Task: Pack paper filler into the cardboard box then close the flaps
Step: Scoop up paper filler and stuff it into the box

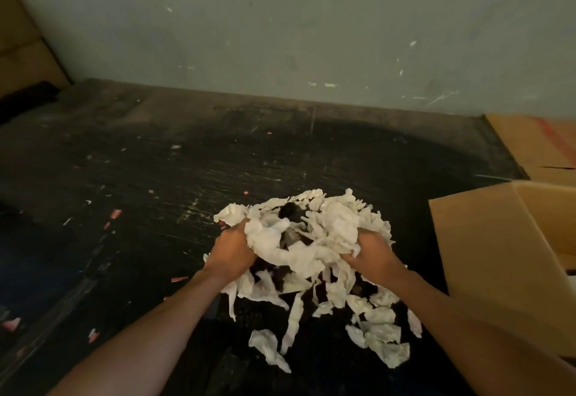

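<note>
Paper filler (307,239): a loose bundle of crumpled white strips, bunched between my two hands above the dark table; strips trail down from it.
Loose paper scraps (378,330): white pieces lying on the table under and just right of the bundle, near my right forearm.
Left hand (232,253): my fingers are curled tight into the left side of the bundle, gripping it.
Right hand (372,255): my fingers are curled into the right side of the bundle, gripping it.
Cardboard box (498,255): right of the bundle, near my right arm; top open, one flap raised toward me; inside mostly hidden.
Table (156,177): black, scuffed, dotted with small white and red bits.
Flat cardboard (536,146): lies behind the box, at the right edge.
Wall (280,21): grey-green, scratched, behind the table.
</note>
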